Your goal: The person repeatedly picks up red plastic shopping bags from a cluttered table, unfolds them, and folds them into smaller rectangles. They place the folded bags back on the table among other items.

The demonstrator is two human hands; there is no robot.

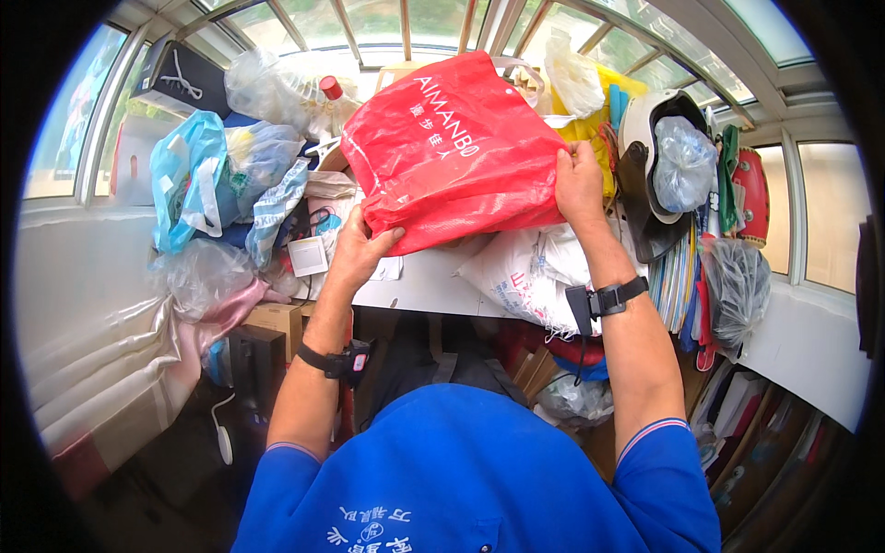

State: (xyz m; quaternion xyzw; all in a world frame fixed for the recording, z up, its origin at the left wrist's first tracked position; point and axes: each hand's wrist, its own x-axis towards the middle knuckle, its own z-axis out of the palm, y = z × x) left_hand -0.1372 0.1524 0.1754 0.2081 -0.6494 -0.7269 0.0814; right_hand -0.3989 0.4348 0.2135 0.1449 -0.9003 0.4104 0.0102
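A red shopping bag with white writing is held up above the white desk. My left hand grips its lower left corner, the thumb lying on the front. At the bag's right edge, my right hand pinches the side with thumb and fingers. The bag hides part of the desk behind it; whether anything is inside cannot be told. A white woven sack with printing lies below the bag, near my right forearm. To the left of my left hand is a white switch plate.
Blue plastic bags and clear bags pile up on the left, near a dark shoebox. On the right stand a white helmet, a red drum and upright books. Windows line the back. A cardboard box sits below left.
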